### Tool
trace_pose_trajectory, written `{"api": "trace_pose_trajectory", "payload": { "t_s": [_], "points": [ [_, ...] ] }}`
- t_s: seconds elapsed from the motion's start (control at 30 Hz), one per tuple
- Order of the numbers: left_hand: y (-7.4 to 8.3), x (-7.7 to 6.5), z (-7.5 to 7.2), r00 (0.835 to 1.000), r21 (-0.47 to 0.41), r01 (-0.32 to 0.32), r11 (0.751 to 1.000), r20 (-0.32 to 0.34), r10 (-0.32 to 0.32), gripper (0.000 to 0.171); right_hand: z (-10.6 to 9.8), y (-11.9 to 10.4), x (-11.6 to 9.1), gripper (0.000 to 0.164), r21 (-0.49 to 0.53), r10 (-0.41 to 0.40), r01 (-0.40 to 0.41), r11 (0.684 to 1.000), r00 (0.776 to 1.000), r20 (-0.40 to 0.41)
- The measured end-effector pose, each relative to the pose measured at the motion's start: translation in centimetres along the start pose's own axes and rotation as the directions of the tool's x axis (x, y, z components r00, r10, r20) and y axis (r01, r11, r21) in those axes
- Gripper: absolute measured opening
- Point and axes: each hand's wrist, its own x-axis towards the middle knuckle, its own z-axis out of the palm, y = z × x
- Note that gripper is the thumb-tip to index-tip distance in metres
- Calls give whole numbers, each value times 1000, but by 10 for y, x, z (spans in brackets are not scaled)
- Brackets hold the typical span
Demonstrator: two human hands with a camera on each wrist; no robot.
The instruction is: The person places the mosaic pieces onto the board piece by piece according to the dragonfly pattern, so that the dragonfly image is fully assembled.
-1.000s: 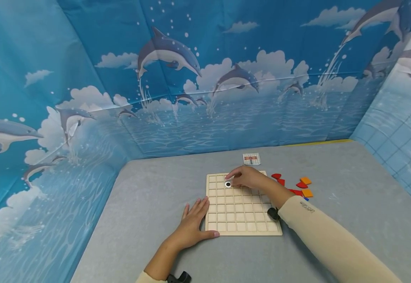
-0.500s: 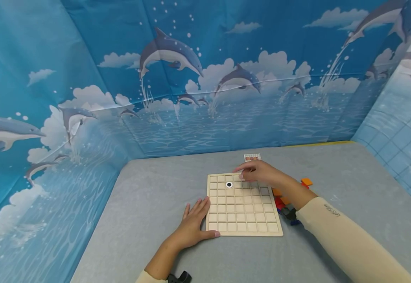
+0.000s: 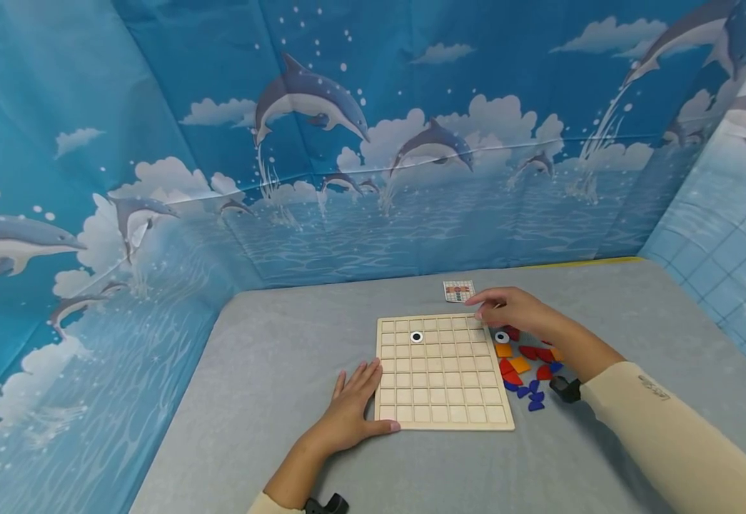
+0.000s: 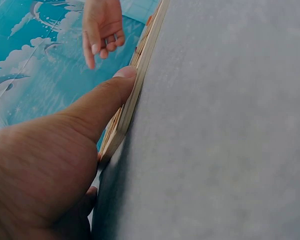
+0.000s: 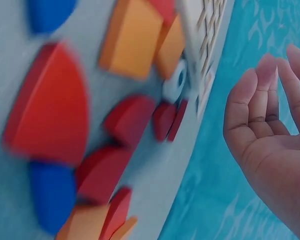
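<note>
A pale wooden grid board (image 3: 445, 373) lies on the grey table. My left hand (image 3: 345, 412) rests at its front left corner, fingers spread along the left edge and thumb on the front edge; the thumb (image 4: 97, 107) presses the rim in the left wrist view. One white disc with a black centre (image 3: 416, 337) sits in a cell of the second row from the back. My right hand (image 3: 517, 311) hovers above the board's back right corner. Its fingers are loosely bent and hold nothing, as the right wrist view shows. Below it lies a second black-centred white disc (image 3: 502, 337).
Loose red (image 3: 510, 373), orange (image 3: 520, 365) and blue pieces (image 3: 536, 405) lie scattered along the board's right side. A small printed pattern card (image 3: 459, 291) lies behind the board. A dolphin-print curtain (image 3: 373, 207) stands at the table's back edge.
My right hand has left the disc on the board and moved right, to the back right corner. More loose pieces are uncovered. My left hand has stayed put.
</note>
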Motion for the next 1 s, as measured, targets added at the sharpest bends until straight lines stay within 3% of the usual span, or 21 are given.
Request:
{"api": "trace_pose_trajectory", "payload": {
  "t_s": [0.27,0.77,1.0],
  "points": [
    [1,1,-1,1000,3,2,1000,2,-2,107,-12,14,-8,44,-58,49,-50,997,998,-26],
    [-1,0,1,1000,4,1,1000,1,-1,107,-20,35,-12,40,-116,144,-140,983,989,28],
    [-1,1,1,1000,14,2,1000,-2,-2,108,-17,42,-11,39,-158,150,-142,977,988,38]
  ]
}}
